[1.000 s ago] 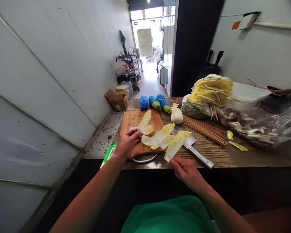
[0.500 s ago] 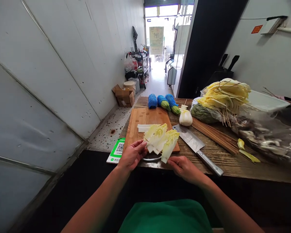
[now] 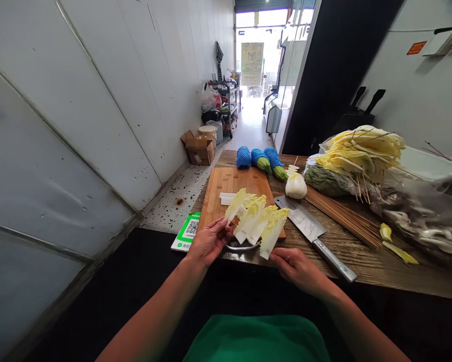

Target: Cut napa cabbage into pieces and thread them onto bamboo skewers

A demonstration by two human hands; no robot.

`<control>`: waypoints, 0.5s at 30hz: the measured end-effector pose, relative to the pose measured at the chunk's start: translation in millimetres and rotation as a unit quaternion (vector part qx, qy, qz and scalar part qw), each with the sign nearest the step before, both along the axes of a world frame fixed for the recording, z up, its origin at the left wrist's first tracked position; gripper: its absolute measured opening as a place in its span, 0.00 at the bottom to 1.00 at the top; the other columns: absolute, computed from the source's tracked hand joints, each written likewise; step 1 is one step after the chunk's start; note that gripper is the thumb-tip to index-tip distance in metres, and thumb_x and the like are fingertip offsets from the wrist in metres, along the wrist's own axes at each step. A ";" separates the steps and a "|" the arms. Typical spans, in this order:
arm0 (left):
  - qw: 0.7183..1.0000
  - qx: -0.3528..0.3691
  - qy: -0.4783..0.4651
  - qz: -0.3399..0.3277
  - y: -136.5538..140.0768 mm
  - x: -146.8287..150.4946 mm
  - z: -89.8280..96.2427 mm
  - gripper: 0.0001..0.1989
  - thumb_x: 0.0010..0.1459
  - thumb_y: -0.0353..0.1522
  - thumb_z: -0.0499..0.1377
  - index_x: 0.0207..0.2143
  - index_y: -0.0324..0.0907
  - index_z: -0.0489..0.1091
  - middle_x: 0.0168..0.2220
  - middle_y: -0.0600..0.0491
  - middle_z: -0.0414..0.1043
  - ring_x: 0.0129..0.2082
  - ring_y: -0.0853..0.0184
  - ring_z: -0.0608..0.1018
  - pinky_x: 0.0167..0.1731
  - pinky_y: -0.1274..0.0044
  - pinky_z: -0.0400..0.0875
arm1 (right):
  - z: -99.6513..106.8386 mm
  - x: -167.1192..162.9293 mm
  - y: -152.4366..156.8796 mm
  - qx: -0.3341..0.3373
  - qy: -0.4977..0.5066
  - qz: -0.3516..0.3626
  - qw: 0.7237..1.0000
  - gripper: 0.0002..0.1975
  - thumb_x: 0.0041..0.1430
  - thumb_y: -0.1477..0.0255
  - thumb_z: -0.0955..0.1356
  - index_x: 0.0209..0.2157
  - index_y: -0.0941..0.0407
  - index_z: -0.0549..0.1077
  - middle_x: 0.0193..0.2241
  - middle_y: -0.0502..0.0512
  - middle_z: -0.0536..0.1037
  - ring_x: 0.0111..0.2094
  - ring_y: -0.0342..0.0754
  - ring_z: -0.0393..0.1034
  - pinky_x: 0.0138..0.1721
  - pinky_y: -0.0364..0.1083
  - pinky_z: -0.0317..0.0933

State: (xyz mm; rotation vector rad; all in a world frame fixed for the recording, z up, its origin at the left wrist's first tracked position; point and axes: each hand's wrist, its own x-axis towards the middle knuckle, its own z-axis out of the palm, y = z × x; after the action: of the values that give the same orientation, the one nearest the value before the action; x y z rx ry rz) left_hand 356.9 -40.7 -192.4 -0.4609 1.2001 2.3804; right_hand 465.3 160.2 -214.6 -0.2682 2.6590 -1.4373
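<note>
My left hand [image 3: 212, 240] pinches a pale yellow-white cabbage leaf [image 3: 236, 205], tilted upright over the cutting board [image 3: 220, 183]. Beside it, a row of cut cabbage leaves [image 3: 256, 221] hangs together in the air. My right hand [image 3: 295, 266] has its fingers closed at the lower right end of this row, apparently on a skewer; the stick is mostly hidden behind the leaves. White strips of cabbage [image 3: 228, 198] lie on the board behind the leaves. A cleaver [image 3: 304, 223] rests on the table just right of the board.
Bamboo skewers [image 3: 341, 213] lie in a bundle beyond the cleaver. A cabbage heart [image 3: 295, 186] and zucchini in blue nets [image 3: 263, 163] stand behind. Skewered cabbage [image 3: 365, 151] is piled at right, near bagged mushrooms [image 3: 429, 226]. A QR-code sign [image 3: 188, 231] lies at left.
The left hand's leaf now stands up, distinct from the row. The right hand still grips the row's lower end. The whole view has shifted slightly, moving the scene rightward.
</note>
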 end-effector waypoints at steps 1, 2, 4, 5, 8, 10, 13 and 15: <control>1.000 0.000 0.000 -0.001 0.5 -0.6 -0.1 0.05 0.53 0.19 0.55 0.29 0.32 0.69 0.27 0.48 0.72 0.20 0.76 0.71 0.20 0.84 0.71 | -0.9 0.4 0.3 0.001 -0.002 -0.001 1.000 0.17 0.62 0.65 0.56 0.23 0.58 0.63 0.17 0.44 0.54 0.19 0.38 0.49 0.20 0.39 0.45; 1.000 0.001 0.001 -0.003 0.9 -1.1 -0.1 0.05 0.53 0.19 0.55 0.29 0.31 0.69 0.27 0.47 0.72 0.20 0.76 0.71 0.20 0.84 0.71 | -1.5 0.6 0.5 0.002 -0.002 -0.002 1.000 0.17 0.62 0.64 0.56 0.23 0.58 0.63 0.17 0.44 0.54 0.19 0.38 0.48 0.20 0.40 0.45; 1.000 0.004 0.005 -0.011 1.5 -2.0 -0.1 0.05 0.53 0.19 0.54 0.29 0.31 0.69 0.29 0.46 0.72 0.20 0.77 0.70 0.19 0.86 0.69 | -1.9 0.8 0.7 0.004 0.002 -0.002 1.000 0.17 0.62 0.65 0.57 0.22 0.57 0.62 0.17 0.45 0.53 0.19 0.39 0.48 0.20 0.40 0.45; 1.000 0.004 0.007 -0.016 1.7 -2.5 -0.2 0.05 0.54 0.19 0.54 0.29 0.31 0.69 0.29 0.46 0.72 0.20 0.77 0.70 0.18 0.86 0.69 | -1.8 0.8 0.7 0.002 0.004 -0.003 1.000 0.17 0.62 0.65 0.57 0.22 0.57 0.61 0.17 0.45 0.53 0.19 0.39 0.47 0.20 0.40 0.44; 1.000 0.004 0.013 -0.019 1.7 -3.6 -1.0 0.05 0.54 0.19 0.54 0.28 0.30 0.69 0.28 0.47 0.72 0.19 0.78 0.69 0.17 0.88 0.67 | -0.3 0.9 0.8 -0.011 -0.003 -0.003 1.000 0.16 0.61 0.66 0.57 0.21 0.56 0.58 0.17 0.44 0.53 0.19 0.39 0.47 0.19 0.40 0.44; 1.000 0.001 0.015 -0.010 1.9 -4.1 -1.7 0.05 0.53 0.19 0.54 0.29 0.30 0.69 0.29 0.47 0.72 0.18 0.79 0.68 0.16 0.88 0.66 | 0.7 1.1 1.1 -0.018 -0.005 0.000 1.000 0.16 0.61 0.66 0.57 0.21 0.56 0.57 0.17 0.44 0.53 0.19 0.39 0.47 0.19 0.40 0.43; 1.000 -0.001 0.015 0.002 2.4 -4.3 -2.4 0.05 0.53 0.18 0.55 0.29 0.30 0.69 0.30 0.47 0.72 0.18 0.80 0.68 0.15 0.89 0.65 | 1.7 1.6 2.0 -0.019 -0.001 0.004 1.000 0.16 0.61 0.65 0.57 0.21 0.56 0.57 0.17 0.44 0.53 0.19 0.39 0.46 0.19 0.40 0.44; 1.000 0.003 0.014 0.003 2.7 -4.1 -2.2 0.05 0.53 0.18 0.55 0.28 0.31 0.69 0.29 0.47 0.72 0.18 0.80 0.68 0.15 0.89 0.65 | 2.1 1.9 2.4 -0.017 0.000 0.003 1.000 0.16 0.61 0.66 0.57 0.21 0.56 0.57 0.17 0.44 0.53 0.19 0.39 0.46 0.19 0.39 0.43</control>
State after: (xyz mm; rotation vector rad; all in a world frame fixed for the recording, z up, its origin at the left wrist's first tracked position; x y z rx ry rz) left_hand 352.8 -38.0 -194.7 -0.4303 1.2046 2.4025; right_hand 467.2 162.7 -212.5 -0.2789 2.6330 -1.4802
